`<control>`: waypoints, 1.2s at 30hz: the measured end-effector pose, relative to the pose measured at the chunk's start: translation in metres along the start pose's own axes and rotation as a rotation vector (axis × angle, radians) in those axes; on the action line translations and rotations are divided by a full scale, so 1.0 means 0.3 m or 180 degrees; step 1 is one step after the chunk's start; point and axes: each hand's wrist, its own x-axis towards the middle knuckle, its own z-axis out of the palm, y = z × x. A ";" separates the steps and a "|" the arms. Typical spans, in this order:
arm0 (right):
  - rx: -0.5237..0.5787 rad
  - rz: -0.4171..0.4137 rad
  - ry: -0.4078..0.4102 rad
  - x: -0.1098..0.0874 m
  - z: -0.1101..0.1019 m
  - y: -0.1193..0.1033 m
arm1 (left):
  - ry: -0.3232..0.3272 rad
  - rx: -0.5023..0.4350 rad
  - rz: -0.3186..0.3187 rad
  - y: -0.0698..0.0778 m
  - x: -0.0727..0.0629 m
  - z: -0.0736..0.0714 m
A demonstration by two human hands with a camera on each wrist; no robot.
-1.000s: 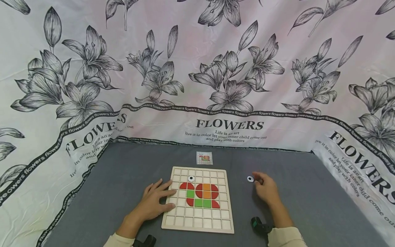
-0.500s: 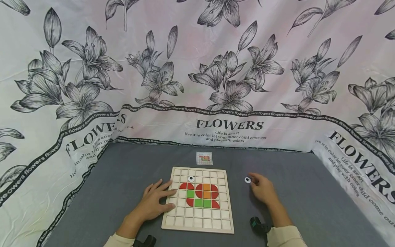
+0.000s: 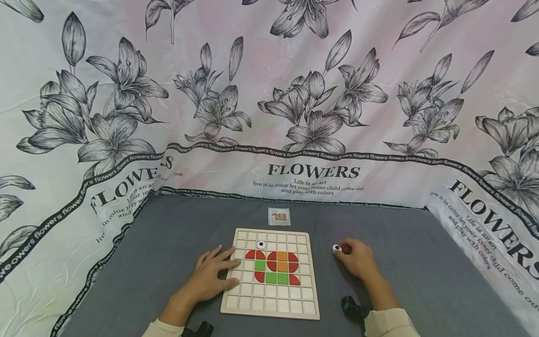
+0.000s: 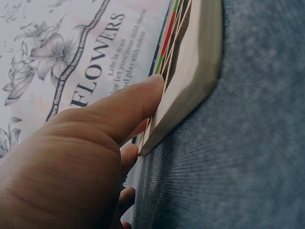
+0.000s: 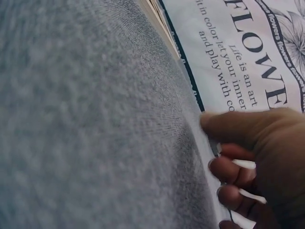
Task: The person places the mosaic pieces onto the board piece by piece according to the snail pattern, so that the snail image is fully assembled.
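Observation:
My left hand (image 3: 210, 275) lies spread at the left side of a wooden grid board (image 3: 269, 314), its fingertips and thumb on the frame. In the left wrist view the thumb (image 4: 138, 98) presses on the board's edge. Red, green and orange tiles form a shape in the grid, with a round white eye piece (image 3: 261, 244) with a black centre above it. To the right of the board, my right hand (image 3: 357, 259) pinches a second eye piece (image 3: 337, 247) between thumb and fingers, close over the table. The right wrist view mostly hides that piece behind the thumb (image 5: 228, 125).
A small picture card (image 3: 279, 216) with a similar coloured shape lies behind the board. Grey cloth (image 3: 177, 229) covers the table. A white flower-print curtain (image 3: 313, 173) closes off the back and sides.
My right hand has slid slightly left with the eye piece; its thumb now overlaps the piece's lower edge. The left hand and the board have stayed put.

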 end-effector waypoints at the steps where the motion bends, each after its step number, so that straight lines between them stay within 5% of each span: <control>1: 0.0028 -0.0016 0.0041 -0.002 -0.003 -0.005 | -0.0001 -0.0002 0.0000 0.000 0.000 0.000; 10: 0.0167 -0.0452 0.0539 -0.010 -0.035 -0.083 | -0.0020 0.0029 0.0012 0.000 0.003 0.003; 21: 0.0379 -0.1081 0.0956 -0.011 -0.069 -0.295 | -0.0020 0.0034 -0.0009 -0.003 0.000 0.001; 36: 0.0960 -0.1169 0.0622 0.011 0.024 -0.531 | 0.0003 0.0024 0.0018 -0.008 0.001 0.006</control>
